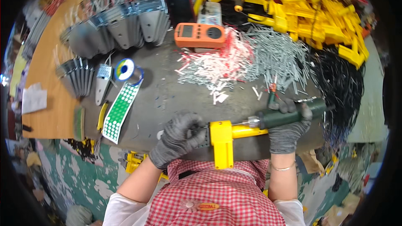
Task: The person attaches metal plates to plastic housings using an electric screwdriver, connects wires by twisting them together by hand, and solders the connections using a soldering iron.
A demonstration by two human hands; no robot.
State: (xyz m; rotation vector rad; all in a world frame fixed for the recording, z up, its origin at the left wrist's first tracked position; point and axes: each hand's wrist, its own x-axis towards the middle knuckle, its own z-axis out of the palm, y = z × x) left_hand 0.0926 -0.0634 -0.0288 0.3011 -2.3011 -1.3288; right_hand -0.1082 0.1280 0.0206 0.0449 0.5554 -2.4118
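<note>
Here's the broad table (155,100), stretching beyond the yellow casing (222,140); a yellow heap (301,12) far behind, rightward! Right of the casing, the green power screwdriver (280,118), right hand (289,136) wrapped round it; behind, the orange multimeter (200,35); behind-left, the solder reel (133,76); immediately left, the dark plate (203,140), left hand (178,138) gripping.

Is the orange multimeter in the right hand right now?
No, the right hand grips the dark green power screwdriver, while the orange multimeter sits farther back, apart from both hands.
</note>
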